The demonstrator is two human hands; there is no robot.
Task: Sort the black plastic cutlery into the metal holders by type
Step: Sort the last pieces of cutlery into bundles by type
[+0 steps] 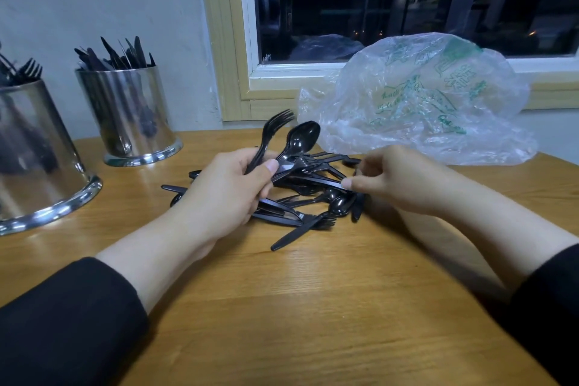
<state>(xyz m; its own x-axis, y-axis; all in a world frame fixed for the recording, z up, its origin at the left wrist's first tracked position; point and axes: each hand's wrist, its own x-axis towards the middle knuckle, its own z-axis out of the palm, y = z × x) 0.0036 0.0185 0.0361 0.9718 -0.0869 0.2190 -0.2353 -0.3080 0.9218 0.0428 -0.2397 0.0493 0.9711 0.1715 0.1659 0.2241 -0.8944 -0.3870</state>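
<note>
**Inspector:** Start with the largest items.

**Assistant:** A wooden table (313, 307) bore everything. At its far right a crumpled clear plastic bag (416, 97) with green print lay below the window (407, 0). At the left stood two metal holders: the near holder (37, 166) showed fork heads, and the far holder (131, 116) showed knife tips.

**Inspector:** And the unsorted stock?

**Assistant:** A pile of black cutlery (304, 204) lay mid-table, between both hands and well apart from the holders.

**Inspector:** State of the hands?

**Assistant:** The left hand (225, 194) was curled round a fork (272, 131) and a spoon (297, 139), heads tilted up and away. The right hand (398, 178) pinched a knife (316, 180) at its end, between thumb and forefinger, over the pile. Black sleeves covered both forearms.
</note>
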